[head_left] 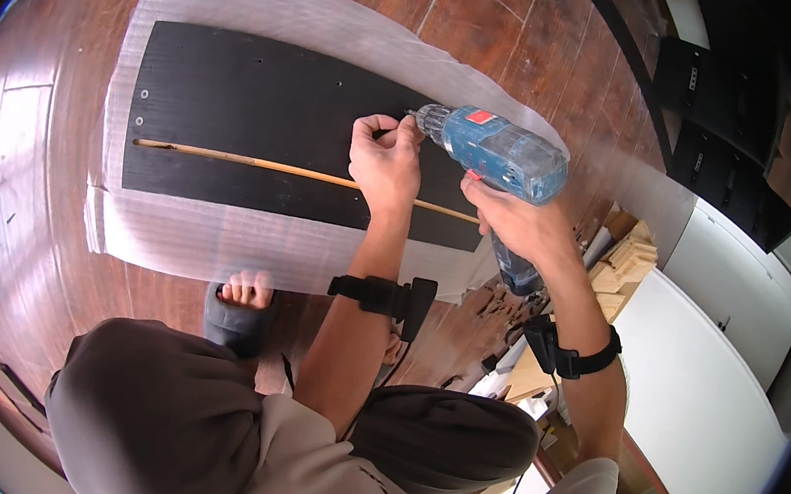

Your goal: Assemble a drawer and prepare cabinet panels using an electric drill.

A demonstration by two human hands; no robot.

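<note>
A blue cordless drill (509,151) is gripped by its handle in my right hand (517,223), its chuck pointing left. My left hand (388,159) pinches close to the drill's tip, over a dark board; what its fingers hold, if anything, is too small to make out. The black board (237,108) lies flat beneath both hands, with a light wooden groove (279,168) running along it and a few small holes in its surface. Two small round fittings sit near its left end. The bit's contact with the board is hidden by my fingers.
White foam sheeting (187,236) lies under the board on the reddish-brown tiled floor (69,177). Black panels (715,97) stand at the far right. Wooden pieces (627,260) and a large white panel (719,345) lie to my right. My foot (247,290) is beside the sheeting.
</note>
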